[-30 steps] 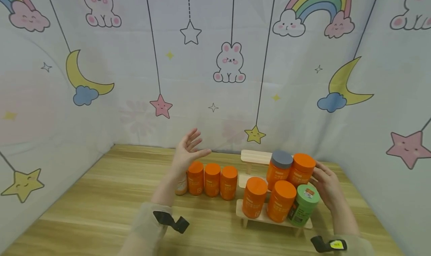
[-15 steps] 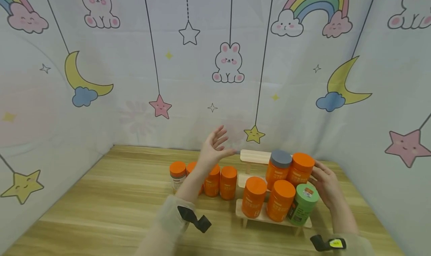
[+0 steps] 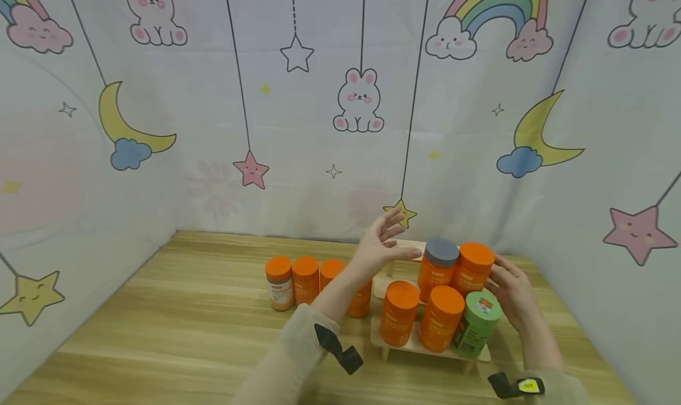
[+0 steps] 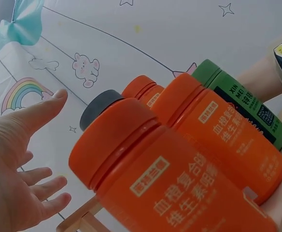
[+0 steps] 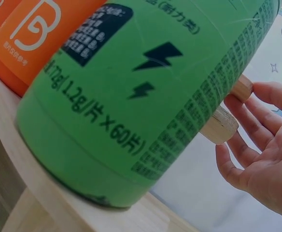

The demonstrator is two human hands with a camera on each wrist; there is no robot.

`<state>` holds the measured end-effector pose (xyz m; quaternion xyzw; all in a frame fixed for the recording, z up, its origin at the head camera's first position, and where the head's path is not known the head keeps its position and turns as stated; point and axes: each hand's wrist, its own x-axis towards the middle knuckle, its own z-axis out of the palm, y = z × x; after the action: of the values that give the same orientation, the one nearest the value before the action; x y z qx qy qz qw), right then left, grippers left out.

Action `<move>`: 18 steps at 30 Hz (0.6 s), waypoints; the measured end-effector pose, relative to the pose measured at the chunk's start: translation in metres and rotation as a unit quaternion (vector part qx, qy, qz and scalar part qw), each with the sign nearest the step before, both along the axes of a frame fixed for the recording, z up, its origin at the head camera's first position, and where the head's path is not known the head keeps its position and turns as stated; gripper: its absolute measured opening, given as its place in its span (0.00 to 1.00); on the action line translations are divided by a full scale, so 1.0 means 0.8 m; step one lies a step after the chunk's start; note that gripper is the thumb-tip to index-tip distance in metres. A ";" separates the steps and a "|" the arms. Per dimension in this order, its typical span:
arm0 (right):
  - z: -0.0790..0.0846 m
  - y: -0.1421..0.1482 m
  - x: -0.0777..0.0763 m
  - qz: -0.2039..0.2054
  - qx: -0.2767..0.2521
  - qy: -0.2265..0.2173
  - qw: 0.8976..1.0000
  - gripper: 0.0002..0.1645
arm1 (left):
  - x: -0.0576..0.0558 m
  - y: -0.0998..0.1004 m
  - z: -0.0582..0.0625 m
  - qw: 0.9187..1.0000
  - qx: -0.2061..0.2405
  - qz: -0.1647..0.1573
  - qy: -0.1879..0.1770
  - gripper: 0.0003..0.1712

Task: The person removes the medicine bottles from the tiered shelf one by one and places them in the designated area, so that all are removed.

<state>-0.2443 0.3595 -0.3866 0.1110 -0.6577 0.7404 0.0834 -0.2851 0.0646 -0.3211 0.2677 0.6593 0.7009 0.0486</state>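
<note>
My left hand (image 3: pixel 379 248) is held with spread fingers and raised thumb beside the grey-lidded orange jar (image 3: pixel 440 269), touching nothing. A wooden tiered rack (image 3: pixel 379 334) carries that jar and an orange-lidded jar (image 3: pixel 475 269) on its middle step. Two more orange jars (image 3: pixel 399 315) and a green jar (image 3: pixel 477 325) stand on its front step. At the rack's right side, my right hand (image 3: pixel 513 290) holds the wooden shelf ends (image 5: pixel 220 126) with thumb and curved fingers, close behind the green jar in the right wrist view.
Left of the rack, several orange-lidded jars stand in a row on the wooden table (image 3: pixel 175 316). The leftmost jar (image 3: pixel 280 287) has a white label; my left forearm partly hides others. A printed cloth (image 3: pixel 298 133) encloses the table's back and sides.
My left hand has moved right, from above the row of jars to beside the grey-lidded jar, its fingers still spread. My right hand stays at the rack.
</note>
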 end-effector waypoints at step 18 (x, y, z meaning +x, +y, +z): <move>0.000 0.001 0.000 0.003 -0.003 0.002 1.000 0.22 | 0.000 0.038 0.011 0.987 -0.116 -0.106 0.012 0.45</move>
<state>-0.2442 0.3605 -0.3867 0.1145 -0.6548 0.7424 0.0830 -0.2851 0.0948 -0.3125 0.3365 0.7050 0.6071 0.1456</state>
